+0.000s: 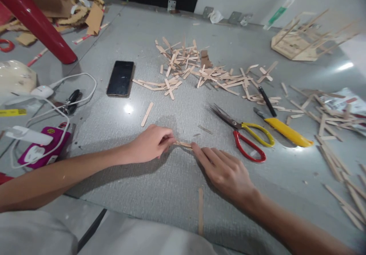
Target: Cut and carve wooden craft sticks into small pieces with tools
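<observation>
Between my hands, just above the table or on it, lies a thin wooden popsicle stick (pixel 183 145). My left hand (pixel 154 142) pinches its left end between thumb and fingers. At its right end, the fingertips of my right hand (pixel 221 165) press or grip it; the thumb is hidden. A single popsicle stick (pixel 146 114) lies beyond my left hand, and another strip (pixel 201 211) lies near the table's front edge. To the right of my hands, scissors (pixel 238 127) with one red and one yellow handle rest partly spread.
A yellow cutter (pixel 288 132) and a black pen-like tool (pixel 267 101) lie right of the scissors. Loose sticks (pixel 185 62) are heaped behind. A phone (pixel 121 78), a purple power strip (pixel 45 146) with cables, and a wooden stick frame (pixel 297 49) also stand or lie around.
</observation>
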`<state>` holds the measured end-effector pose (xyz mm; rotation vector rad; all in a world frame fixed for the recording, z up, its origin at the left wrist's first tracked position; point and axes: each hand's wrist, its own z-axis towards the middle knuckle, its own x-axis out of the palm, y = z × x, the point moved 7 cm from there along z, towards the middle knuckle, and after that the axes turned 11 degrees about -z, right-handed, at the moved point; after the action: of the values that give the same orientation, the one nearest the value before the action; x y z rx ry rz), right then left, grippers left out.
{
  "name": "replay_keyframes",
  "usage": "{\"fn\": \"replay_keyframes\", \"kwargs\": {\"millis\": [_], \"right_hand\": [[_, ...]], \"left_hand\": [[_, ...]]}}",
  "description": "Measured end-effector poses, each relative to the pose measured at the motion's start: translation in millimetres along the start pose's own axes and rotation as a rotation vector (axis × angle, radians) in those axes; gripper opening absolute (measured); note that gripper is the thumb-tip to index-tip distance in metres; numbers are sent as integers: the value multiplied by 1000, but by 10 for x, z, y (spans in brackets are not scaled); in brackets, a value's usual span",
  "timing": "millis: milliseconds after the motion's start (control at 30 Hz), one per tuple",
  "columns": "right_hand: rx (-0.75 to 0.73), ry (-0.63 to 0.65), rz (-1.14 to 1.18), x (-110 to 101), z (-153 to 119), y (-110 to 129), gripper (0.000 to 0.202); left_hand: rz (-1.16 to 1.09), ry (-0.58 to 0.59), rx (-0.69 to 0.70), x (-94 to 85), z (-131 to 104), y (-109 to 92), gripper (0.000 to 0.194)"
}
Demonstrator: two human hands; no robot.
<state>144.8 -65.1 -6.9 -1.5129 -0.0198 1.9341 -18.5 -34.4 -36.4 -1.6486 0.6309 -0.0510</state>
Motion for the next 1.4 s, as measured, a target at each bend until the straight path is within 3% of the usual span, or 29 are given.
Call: {"fn": "replay_keyframes", "kwargs": {"millis": [633, 967, 1400], "right_hand": [[16, 21, -2, 29, -20, 10, 31], [1, 27, -255, -82, 91, 175, 32], [-30, -28, -175, -85, 59, 106, 28]], "left_hand": [[32, 2, 11, 2, 4, -31, 33], [68, 14, 55, 15, 13, -90, 31], [-3, -21, -14, -8, 23, -54, 33]]}}
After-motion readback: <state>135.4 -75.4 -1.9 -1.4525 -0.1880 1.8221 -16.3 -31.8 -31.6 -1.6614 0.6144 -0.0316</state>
